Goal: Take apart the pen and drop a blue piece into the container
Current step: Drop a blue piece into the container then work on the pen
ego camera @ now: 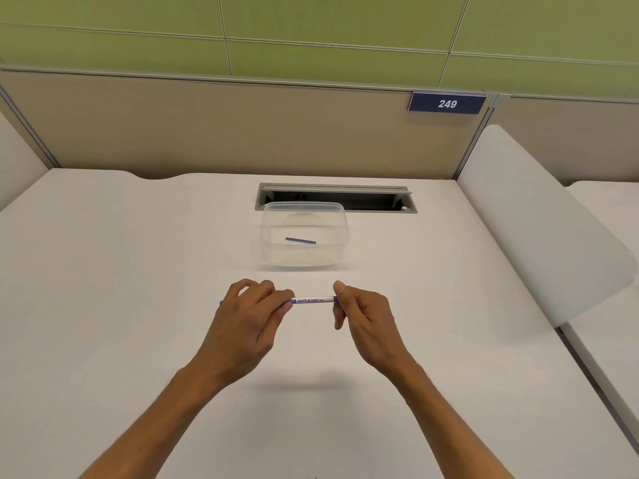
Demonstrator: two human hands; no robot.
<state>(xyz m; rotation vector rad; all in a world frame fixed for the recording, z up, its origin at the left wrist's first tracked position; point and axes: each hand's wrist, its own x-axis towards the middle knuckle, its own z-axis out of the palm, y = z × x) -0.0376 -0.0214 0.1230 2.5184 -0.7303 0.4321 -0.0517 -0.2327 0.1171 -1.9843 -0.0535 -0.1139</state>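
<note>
A slim white whiteboard marker pen with blue lettering [310, 300] is held level above the white desk top [103, 305], just below the middle of the view, with its length running from nine o'clock to three o'clock. Its left part is enclosed by the curled fingers of the left hand [249, 316], so that only a small blue tip is seen poking out at the nine o'clock side of that hand; how much of the barrel lies inside the grip cannot be made out. The right end of the pen, where a blue end piece shows, is pinched by the right hand [363, 316] between thumb and fingers; the exact contact is hidden behind the fingertips. Part of the lettering is covered by the left fingers, and only "WHITE BOARD" is read clearly.

At twelve o'clock from the pen, well apart from both hands, a clear plastic rectangular container with rounded corners [273, 236] is seen on the desk. A thin dark blue rod [301, 240] lies inside it on the bottom, slightly tilted. The container's walls are so transparent that its rim is hard to trace.

Just behind the container, a grey recessed cable slot [380, 198] is set into the desk; its inside is dark and its contents cannot be told. At one o'clock, a navy number plate marked 249 [447, 103] is fixed to the beige partition panel [207, 126]. Both forearms are cut off by the lower edge.
</note>
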